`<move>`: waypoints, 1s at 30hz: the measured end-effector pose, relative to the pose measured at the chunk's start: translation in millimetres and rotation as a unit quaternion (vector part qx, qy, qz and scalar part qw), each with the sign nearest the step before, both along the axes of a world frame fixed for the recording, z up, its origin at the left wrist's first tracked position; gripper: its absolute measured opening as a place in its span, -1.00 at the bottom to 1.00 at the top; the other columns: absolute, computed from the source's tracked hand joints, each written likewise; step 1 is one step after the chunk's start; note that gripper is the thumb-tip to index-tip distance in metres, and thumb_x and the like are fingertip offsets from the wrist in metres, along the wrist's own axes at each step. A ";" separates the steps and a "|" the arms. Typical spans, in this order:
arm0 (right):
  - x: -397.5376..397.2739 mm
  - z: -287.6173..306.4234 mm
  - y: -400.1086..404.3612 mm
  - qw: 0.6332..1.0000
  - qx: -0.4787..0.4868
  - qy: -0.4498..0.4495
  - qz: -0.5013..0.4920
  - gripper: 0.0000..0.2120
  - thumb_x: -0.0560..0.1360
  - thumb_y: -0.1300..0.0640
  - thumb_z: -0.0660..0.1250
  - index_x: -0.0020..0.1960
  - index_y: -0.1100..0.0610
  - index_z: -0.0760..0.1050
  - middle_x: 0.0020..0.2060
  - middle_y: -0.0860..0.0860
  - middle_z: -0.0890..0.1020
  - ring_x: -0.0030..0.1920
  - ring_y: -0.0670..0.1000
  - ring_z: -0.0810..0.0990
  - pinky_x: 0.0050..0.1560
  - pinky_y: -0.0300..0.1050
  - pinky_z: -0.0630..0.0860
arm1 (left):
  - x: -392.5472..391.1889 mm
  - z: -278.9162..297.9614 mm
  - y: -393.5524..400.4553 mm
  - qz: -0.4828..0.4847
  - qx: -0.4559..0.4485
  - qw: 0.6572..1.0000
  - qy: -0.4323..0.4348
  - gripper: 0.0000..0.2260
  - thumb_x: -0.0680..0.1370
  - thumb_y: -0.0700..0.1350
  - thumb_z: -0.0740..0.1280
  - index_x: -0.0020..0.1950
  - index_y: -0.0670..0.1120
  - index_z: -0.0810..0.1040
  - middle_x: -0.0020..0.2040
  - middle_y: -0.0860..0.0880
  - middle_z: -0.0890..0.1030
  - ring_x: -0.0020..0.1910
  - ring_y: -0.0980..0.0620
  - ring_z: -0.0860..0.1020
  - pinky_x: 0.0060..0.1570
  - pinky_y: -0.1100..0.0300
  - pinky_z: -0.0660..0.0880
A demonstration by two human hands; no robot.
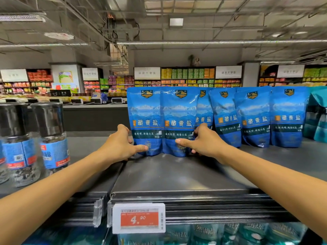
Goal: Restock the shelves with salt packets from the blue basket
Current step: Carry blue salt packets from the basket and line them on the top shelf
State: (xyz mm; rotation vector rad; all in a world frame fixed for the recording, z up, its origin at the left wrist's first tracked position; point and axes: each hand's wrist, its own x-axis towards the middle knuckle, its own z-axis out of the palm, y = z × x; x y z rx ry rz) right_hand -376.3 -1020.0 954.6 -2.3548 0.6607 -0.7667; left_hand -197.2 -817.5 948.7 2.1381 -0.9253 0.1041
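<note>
Left end of the shelf (177,174): two grinder jars (51,138), untouched. Stocking is partly done — six salt packets (178,121) stand upright along the rear edge, front of shelf bare; the blue basket is not in view. Left hand (120,145) grips the leftmost packet's lower edge, thumb in front. Right hand (203,142) grips the second packet likewise — both arms extended
</note>
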 end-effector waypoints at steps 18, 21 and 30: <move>-79.1 -41.5 170.2 0.904 0.192 -0.254 0.284 -0.81 0.55 0.13 0.41 -0.21 0.10 0.49 -0.48 0.01 0.51 -0.51 -0.03 0.48 -0.48 -0.29 0.38 | -128.2 -10.7 81.4 -0.068 -0.353 0.933 0.003 -0.94 0.60 -0.19 0.35 -0.07 -0.12 0.56 -0.37 0.02 0.58 -0.49 0.18 0.46 -0.50 0.34 0.39; -83.0 -84.7 192.6 0.874 0.305 -0.223 0.304 -0.83 0.48 0.09 0.45 -0.24 0.08 0.52 -0.49 0.04 0.53 -0.55 -0.05 0.47 -0.53 -0.33 0.37 | -149.8 -49.5 118.0 -0.089 -0.388 0.917 0.017 -0.93 0.57 -0.15 0.37 -0.07 -0.13 0.55 -0.36 -0.03 0.58 -0.50 0.14 0.42 -0.52 0.30 0.37; -94.9 -239.3 247.9 0.882 0.351 -0.029 0.313 -0.79 0.60 0.21 0.34 -0.22 0.12 0.49 -0.48 0.03 0.51 -0.43 -0.02 0.48 -0.30 -0.04 0.43 | -192.7 -228.0 221.7 0.074 -0.337 0.923 0.171 -0.91 0.56 -0.04 0.33 -0.09 -0.03 0.57 -0.38 0.00 0.59 -0.48 0.16 0.38 -0.50 0.35 0.33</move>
